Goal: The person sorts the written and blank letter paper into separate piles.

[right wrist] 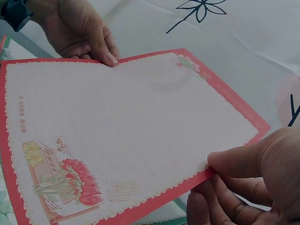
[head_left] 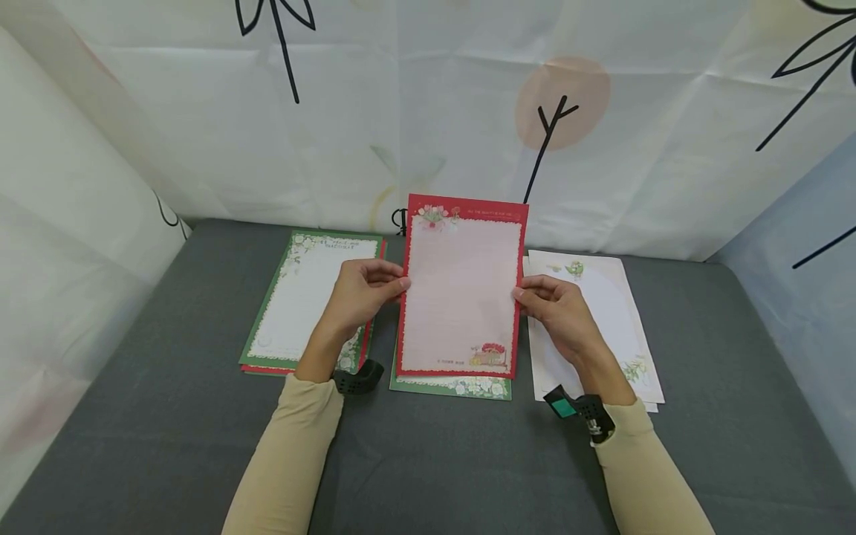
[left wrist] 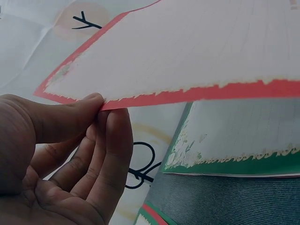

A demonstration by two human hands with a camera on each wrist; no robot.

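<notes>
A: In the head view, where is the sheet being held?

B: The red-bordered sheet (head_left: 461, 290) is being held up above the dark grey desk (head_left: 468, 468), before a creased fabric backdrop (head_left: 428, 111). Its nine o'clock edge is being pinched by the left hand (head_left: 361, 293), its three o'clock edge by the right hand (head_left: 562, 308). Beyond it, a green-bordered sheet (head_left: 451, 388) is being largely hidden, with a floral strip being shown at six o'clock. A green-topped stack (head_left: 294, 305) is being seen towards nine o'clock, pale sheets (head_left: 588, 327) towards three.

A: And from the left wrist?

B: The edge is being nipped between thumb and curled fingers (left wrist: 118, 136). The paper is being bent slightly there, so light, thin, flexible stock is being presumed.

A: From the right wrist?

B: The four o'clock edge is being pinched likewise. A scalloped inner border, faint ruled lines and, at seven o'clock, a red bouquet print (right wrist: 77, 185) are being shown. Slipperiness is not being revealed. Both long edges are being judged the best hold; with hard squeezing, creases are being risked.
</notes>
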